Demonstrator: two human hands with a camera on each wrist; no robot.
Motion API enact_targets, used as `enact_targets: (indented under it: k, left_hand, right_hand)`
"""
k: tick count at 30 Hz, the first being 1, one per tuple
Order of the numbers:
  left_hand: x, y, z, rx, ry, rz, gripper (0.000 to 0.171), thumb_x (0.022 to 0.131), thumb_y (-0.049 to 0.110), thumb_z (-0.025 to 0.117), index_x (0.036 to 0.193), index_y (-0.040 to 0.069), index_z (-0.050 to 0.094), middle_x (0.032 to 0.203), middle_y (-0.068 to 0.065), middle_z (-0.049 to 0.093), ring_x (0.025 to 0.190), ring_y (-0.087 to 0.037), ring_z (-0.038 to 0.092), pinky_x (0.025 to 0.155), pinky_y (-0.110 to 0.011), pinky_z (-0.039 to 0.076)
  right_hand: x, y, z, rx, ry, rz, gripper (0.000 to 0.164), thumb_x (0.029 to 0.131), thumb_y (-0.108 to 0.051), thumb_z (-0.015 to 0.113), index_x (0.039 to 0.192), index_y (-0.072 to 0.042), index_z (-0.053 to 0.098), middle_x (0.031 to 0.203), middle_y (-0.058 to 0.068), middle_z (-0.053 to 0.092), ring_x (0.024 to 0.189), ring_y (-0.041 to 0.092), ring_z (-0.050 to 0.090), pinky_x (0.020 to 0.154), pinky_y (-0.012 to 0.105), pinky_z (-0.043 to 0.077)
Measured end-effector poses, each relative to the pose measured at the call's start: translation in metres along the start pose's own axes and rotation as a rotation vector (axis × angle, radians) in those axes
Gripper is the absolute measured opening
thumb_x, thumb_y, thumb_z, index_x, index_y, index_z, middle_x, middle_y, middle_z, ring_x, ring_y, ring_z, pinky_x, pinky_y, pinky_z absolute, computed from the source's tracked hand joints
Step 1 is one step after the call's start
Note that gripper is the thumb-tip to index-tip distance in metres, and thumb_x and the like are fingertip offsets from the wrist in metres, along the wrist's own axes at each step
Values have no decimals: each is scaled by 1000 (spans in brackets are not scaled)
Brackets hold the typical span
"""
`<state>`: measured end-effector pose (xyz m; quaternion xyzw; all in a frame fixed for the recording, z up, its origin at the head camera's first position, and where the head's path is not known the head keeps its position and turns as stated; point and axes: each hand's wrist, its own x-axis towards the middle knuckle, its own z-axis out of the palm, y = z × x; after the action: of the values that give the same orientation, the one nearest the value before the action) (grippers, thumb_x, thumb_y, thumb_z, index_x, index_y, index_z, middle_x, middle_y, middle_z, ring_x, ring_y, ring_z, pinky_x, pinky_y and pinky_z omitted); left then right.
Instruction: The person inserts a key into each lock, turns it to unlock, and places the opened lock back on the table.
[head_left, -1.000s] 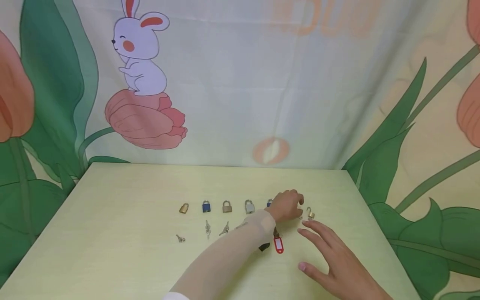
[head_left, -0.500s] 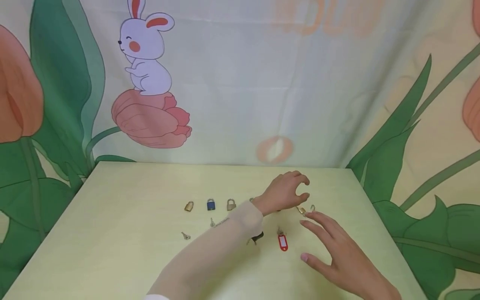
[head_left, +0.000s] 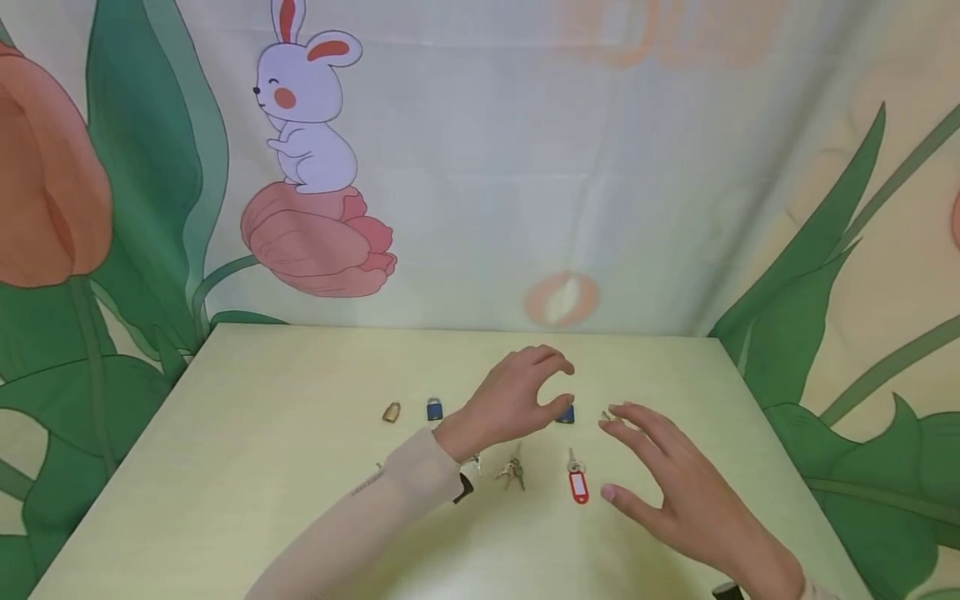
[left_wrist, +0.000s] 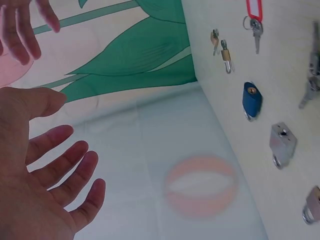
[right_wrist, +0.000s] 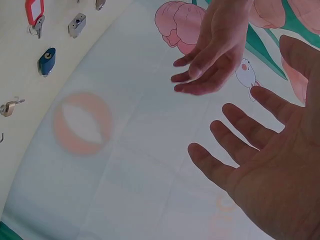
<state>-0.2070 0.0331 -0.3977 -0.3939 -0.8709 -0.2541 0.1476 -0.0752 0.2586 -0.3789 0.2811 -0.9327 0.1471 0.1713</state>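
Note:
My left hand (head_left: 513,396) is raised over the row of padlocks, fingers loosely bent, nothing between them. Just beyond its thumb in the head view is a blue padlock (head_left: 566,414); the left wrist view also shows a silver padlock (left_wrist: 283,142) and a tan padlock (left_wrist: 313,204). To the right, my right hand (head_left: 686,487) hovers with fingers spread and holds nothing. Its fingertips overlap a small brass padlock (head_left: 606,416), seen more plainly as a brass padlock (left_wrist: 226,56) in the left wrist view. A key with a red tag (head_left: 578,486) lies between the hands.
At the row's left end lie a gold padlock (head_left: 392,412) and another blue padlock (head_left: 434,408). Bunched keys (head_left: 513,471) and a black-headed key (head_left: 464,485) lie nearer me, partly behind the left sleeve. A printed curtain (head_left: 465,167) hangs behind the table (head_left: 300,375).
My left hand has lifted away from the small brass padlocks at the right end and moved left, uncovering the blue padlock. The right hand stays nearly in place; the view has shifted slightly.

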Motion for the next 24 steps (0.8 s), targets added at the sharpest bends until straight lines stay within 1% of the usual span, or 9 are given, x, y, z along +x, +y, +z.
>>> enact_targets:
  k: [7,13,18,21,24]
  left_hand:
    - [-37,-10,-12,6,69,-7,28,91,30,68,116,17,65,121,3,63,112,-15,61,95,-35,51]
    - [-59,-11,-23,37,107,19,29,89,30,70,115,16,66,118,2,64,112,-16,61,92,-35,51]
    - [-74,-8,-34,61,120,2,30,88,31,72,115,19,66,119,4,63,112,-15,60,90,-35,50]
    - [-83,-7,-39,57,113,-18,33,88,32,72,117,19,66,121,5,62,113,-14,59,91,-33,49]
    - [-92,-6,-42,51,102,-26,38,88,32,71,122,18,65,124,4,62,116,-14,58,95,-34,49]
  right_hand:
    - [14,4,7,0,18,-31,66,86,-41,74,144,-22,47,147,1,46,134,20,46,102,45,45]
    - [25,9,16,9,49,-23,64,85,-37,75,142,-20,50,143,3,51,130,23,50,100,47,46]
    - [36,11,24,-8,47,10,61,86,-38,74,139,-17,52,139,4,53,127,25,52,99,49,48]
    - [41,13,28,-17,35,30,60,87,-40,73,138,-16,53,137,5,55,126,25,53,99,49,48]
    - [42,17,33,-18,26,38,58,88,-40,72,136,-15,54,135,6,57,124,26,55,98,49,49]
